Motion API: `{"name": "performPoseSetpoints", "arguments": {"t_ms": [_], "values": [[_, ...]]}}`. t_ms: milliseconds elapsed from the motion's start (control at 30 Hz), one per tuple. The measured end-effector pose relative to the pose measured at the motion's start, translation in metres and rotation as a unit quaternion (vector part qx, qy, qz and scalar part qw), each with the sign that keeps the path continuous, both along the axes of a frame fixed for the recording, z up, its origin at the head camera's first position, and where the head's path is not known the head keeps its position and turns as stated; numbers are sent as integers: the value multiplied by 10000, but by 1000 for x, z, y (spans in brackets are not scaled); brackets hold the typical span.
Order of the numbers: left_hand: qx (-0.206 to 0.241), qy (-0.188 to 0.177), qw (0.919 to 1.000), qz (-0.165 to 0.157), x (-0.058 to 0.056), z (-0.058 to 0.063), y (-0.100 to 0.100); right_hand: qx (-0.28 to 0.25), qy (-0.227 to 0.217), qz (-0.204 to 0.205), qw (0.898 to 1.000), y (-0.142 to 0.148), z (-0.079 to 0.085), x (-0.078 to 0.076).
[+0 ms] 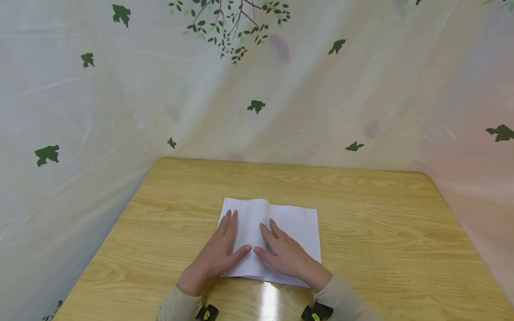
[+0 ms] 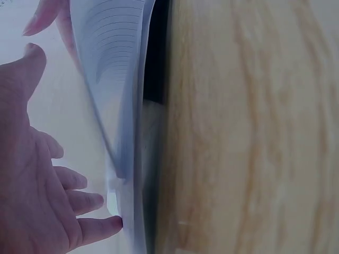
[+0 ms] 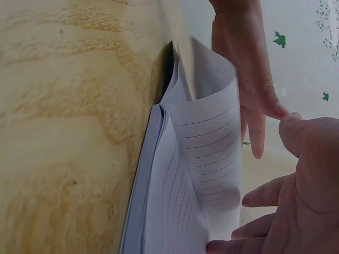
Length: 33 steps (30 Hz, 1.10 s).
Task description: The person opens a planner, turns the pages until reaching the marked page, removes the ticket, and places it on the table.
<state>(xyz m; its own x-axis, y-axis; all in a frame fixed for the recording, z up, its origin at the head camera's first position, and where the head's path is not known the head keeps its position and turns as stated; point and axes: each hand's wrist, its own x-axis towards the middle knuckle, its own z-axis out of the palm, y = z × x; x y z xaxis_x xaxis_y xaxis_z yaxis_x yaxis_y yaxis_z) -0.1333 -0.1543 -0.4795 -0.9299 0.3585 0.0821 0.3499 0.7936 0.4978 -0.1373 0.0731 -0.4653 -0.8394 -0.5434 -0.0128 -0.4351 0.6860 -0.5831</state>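
Note:
An exercise book (image 1: 295, 223) with lined white pages lies spread near the table's front edge. Its left page bulges up in a curve beside the fold. My left hand (image 1: 218, 254) rests on the left page, fingers stretched out towards the far edge. Close to the fold, my right hand (image 1: 285, 254) touches the curved page with fairly straight fingers. The two thumbs almost meet over the bulge. In the right wrist view the raised page (image 3: 209, 143) arches under both hands. The left wrist view shows the left hand (image 2: 42, 196) with its little finger touching the book.
The wooden table (image 1: 381, 232) stretches out around the book. A pale curtain (image 1: 305, 89) with green leaf and bird prints hangs behind it and along both sides. Black straps (image 1: 317, 310) sit at the sleeve cuffs.

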Motion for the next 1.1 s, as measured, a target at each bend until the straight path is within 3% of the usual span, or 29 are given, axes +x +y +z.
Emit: {"name": "performPoseSetpoints", "arguments": {"t_ms": [433, 700, 833, 1100], "values": [[-790, 213, 9957, -435, 0, -4, 1, 581, 393, 710, 9950, 8, -9, -3], [-1008, -40, 9927, -659, 2, -3, 2, 502, 828, 896, 9913, 21, -20, -13], [-893, -219, 9937, -638, 3, -2, 2, 427, 881, 694, 9928, 31, -22, -20], [-872, -275, 9938, -626, 3, -1, 2, 597, 584, -145, 9964, 58, -22, -41]]}}
